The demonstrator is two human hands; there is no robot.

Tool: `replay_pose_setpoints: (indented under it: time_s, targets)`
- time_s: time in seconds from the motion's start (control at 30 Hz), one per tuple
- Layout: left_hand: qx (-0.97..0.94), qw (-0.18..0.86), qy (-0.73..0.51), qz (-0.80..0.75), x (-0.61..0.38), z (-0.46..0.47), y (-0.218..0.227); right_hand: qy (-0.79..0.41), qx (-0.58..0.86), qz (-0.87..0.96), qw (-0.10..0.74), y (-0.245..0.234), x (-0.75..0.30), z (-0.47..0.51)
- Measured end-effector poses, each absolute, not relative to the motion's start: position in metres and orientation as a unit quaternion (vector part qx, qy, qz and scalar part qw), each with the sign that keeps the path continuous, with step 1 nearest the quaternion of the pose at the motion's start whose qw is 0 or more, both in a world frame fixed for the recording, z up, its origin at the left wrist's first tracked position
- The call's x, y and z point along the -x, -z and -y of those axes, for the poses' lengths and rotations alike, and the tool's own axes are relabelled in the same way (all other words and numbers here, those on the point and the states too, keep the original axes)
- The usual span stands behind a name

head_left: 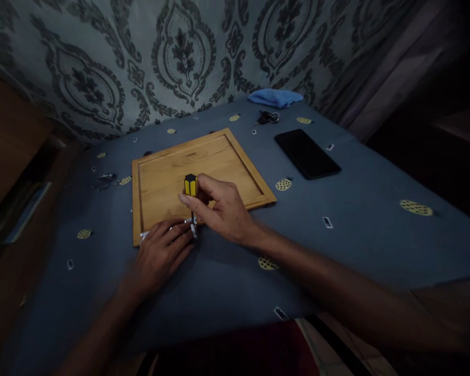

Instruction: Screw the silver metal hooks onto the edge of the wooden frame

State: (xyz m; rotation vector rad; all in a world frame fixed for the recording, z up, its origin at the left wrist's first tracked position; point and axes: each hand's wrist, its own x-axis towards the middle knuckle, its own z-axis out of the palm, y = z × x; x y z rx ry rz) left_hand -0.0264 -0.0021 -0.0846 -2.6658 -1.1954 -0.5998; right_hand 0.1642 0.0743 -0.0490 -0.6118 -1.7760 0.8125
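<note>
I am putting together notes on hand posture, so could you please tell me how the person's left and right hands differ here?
The left hand lies low, back upward, fingers extended over metal hardware at the wooden panel's near edge; the right hand is curled around the screwdriver's yellow-and-black handle. The left hand is by the panel's near left corner, the right hand farther right. Both are bare.

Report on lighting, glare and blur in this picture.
Head view: dim overall, nearly black at upper right; same head view: left forearm blurred, screwdriver handle fairly crisp; again head view: small bright glints on the metal piece.
</note>
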Motion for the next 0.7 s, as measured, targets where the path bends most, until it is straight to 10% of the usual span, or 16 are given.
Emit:
replay_pose_setpoints:
  time_s: [0.7]
  targets:
    - [0.89,0.094,0.211,0.393,0.026,0.0021,0.0847,-0.336,0.221,0.777,0.485,0.0479,-0.1632,-0.0759]
